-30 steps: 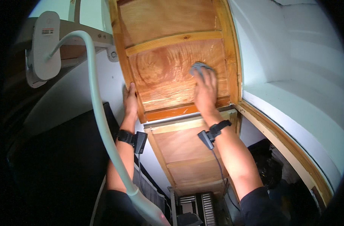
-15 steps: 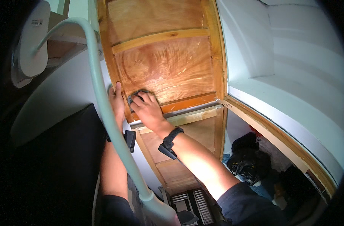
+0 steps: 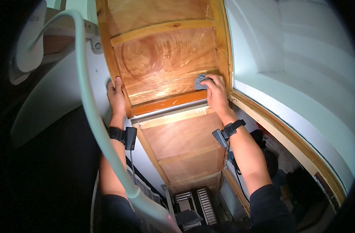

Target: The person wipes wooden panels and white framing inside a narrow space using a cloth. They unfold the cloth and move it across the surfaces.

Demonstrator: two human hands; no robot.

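Note:
A framed wooden door (image 3: 162, 58) with brown, glossy, streaky panels stands in front of me. My left hand (image 3: 116, 95) is closed on its left edge, thumb on the front side and the other fingers mostly hidden behind. My right hand (image 3: 216, 95) holds a bunched grey cloth (image 3: 200, 82) against the lower right of the middle panel, near the right frame post. The orange-brown lower rail (image 3: 166, 103) runs just below the cloth. Each wrist wears a black strap with a small dark device and a cable.
A pale green gooseneck lamp arm (image 3: 84, 77) curves past my left forearm, with a white lamp head (image 3: 30, 42) at upper left. Below lies a lighter wooden panel (image 3: 181, 136). A white wall recess (image 3: 298, 93) and a wooden sill are at right; a black slatted object (image 3: 193, 206) sits low down.
My right hand has slid the grey cloth from the panel's lower left corner across to its lower right. My left hand keeps hold of the door's left edge.

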